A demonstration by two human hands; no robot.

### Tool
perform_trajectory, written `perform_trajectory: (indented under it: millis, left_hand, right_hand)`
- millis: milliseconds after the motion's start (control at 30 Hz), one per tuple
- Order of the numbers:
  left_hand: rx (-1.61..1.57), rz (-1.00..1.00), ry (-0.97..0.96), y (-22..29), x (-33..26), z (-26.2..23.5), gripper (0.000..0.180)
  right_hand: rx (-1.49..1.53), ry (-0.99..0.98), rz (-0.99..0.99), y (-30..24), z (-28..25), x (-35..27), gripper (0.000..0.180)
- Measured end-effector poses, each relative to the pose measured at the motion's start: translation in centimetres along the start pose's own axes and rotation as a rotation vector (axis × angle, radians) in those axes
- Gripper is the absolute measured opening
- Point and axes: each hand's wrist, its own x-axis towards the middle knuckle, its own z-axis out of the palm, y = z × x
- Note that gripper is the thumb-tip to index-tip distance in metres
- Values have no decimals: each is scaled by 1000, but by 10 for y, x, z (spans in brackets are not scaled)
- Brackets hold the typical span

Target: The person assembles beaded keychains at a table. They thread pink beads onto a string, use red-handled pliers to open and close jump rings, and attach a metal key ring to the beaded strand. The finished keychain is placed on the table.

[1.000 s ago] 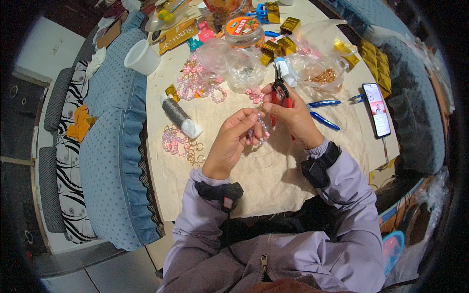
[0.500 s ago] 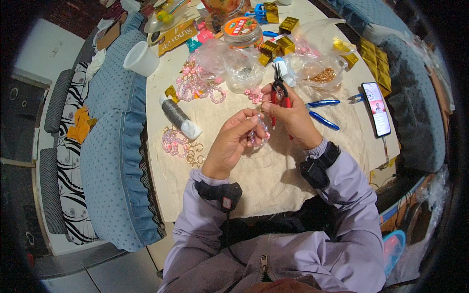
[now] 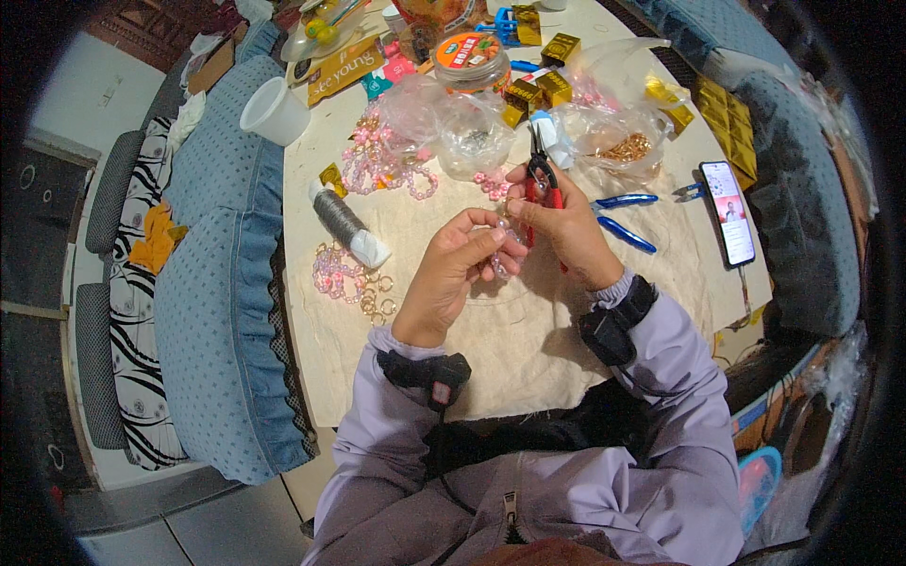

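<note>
My left hand (image 3: 464, 259) is closed, its fingertips pinching a strand of pale purple and pink beads (image 3: 502, 266). Partly covered by the fingers, the strand hangs below the pinch. My right hand (image 3: 564, 224) holds red-handled pliers (image 3: 539, 168) against its palm, jaws pointing away from me. Its thumb and forefinger meet at the upper end of the bead strand; the small piece between them is too tiny to make out. Just beyond my hands lies a cluster of pink flower beads (image 3: 491, 184). Blue-handled pliers (image 3: 625, 219) rest to the right of my right hand.
A spool of grey thread (image 3: 342, 223), a pink bead strand (image 3: 335, 272) and gold rings (image 3: 379, 297) lie to the left. Clear bags (image 3: 472, 141) of beads and findings, a lidded tub (image 3: 469, 61) and small gold boxes (image 3: 557, 87) crowd the back. A lit phone (image 3: 727, 212) sits right.
My left fingers have curled further round the bead strand, hiding more of it, and the hand has shifted slightly right. My right hand and the red-handled pliers have hardly moved.
</note>
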Motion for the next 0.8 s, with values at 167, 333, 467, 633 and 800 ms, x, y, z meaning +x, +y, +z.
perform_trajectory:
  millis: [167,333,467,633,800]
  left_hand:
    - [-89,15,5,-2,-1,1,25]
    - [-95,62,10,-1,1,1,27]
    - [-135,100,56,-4,1,4,27]
    - [-151,111,51,-6,2,3,27]
    - [-129,134,34,-9,3,0,27]
  right_hand:
    - [-12,5,4,0,-1,-1,36]
    - [21,-21,41,-3,-3,-1,35]
    - [6,11,42,-3,-1,-1,34]
    - [23,12,38,-2,-1,-2,34]
    - [28,16,62,-3,-1,-2,35]
